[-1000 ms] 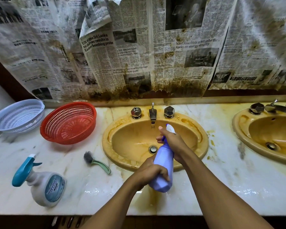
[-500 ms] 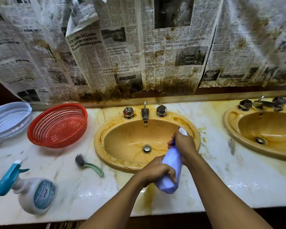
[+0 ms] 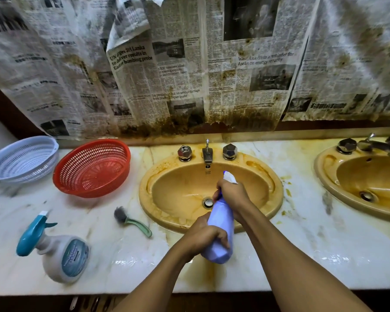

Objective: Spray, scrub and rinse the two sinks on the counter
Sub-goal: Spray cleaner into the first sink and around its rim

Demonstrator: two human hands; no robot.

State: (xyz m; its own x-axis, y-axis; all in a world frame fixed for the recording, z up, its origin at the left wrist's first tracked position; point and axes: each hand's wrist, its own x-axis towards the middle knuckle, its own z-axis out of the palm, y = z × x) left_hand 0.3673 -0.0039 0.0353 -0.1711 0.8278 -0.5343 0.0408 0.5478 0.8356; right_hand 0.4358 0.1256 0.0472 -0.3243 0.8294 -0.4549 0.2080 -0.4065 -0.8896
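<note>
The left hand (image 3: pixel 204 237) grips the bottle (image 3: pixel 220 224) low and the right hand (image 3: pixel 232 194) grips its top, over the stained sink (image 3: pixel 180 185); it looks like the spray step, so next aim and squeeze.

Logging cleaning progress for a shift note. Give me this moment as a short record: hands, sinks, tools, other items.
left hand: grips the base of the purple spray bottle
right hand: grips the bottle's neck, nozzle over the centre sink
centre sink: yellow, brown stains on rim and basin
right sink: stained too, partly out of frame
brush: lies untouched on the counter, left of the centre sink
other: teal-capped spray bottle, red basket, pale blue basket at left
</note>
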